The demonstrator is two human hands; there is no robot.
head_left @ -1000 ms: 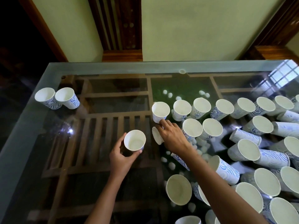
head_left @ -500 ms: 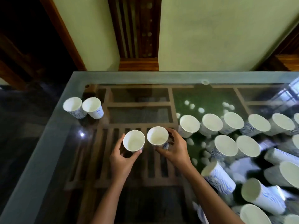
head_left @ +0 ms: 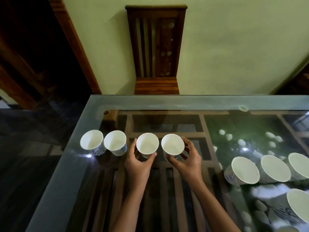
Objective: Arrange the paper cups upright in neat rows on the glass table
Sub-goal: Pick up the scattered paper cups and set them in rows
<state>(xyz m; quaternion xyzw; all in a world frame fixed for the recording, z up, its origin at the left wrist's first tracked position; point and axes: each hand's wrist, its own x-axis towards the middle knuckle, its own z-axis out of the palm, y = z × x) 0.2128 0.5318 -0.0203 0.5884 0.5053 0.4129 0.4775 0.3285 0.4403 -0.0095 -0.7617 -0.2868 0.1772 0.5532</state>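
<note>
Left hand (head_left: 138,163) grips third paper cup (head_left: 147,145), right hand (head_left: 187,160) grips fourth paper cup (head_left: 172,144), extending far-left row on glass tabletop (head_left: 70,164). Cups likely light, crushable; hold low on sidewall, gently.

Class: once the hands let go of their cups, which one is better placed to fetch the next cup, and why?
Probably the right hand: the loose cups lie on its side of the table. The left hand would have to cross over.

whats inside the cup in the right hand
Nothing visible: the cup the right hand grips shows a bare white interior down to its base. What lies under it is covered.
</note>
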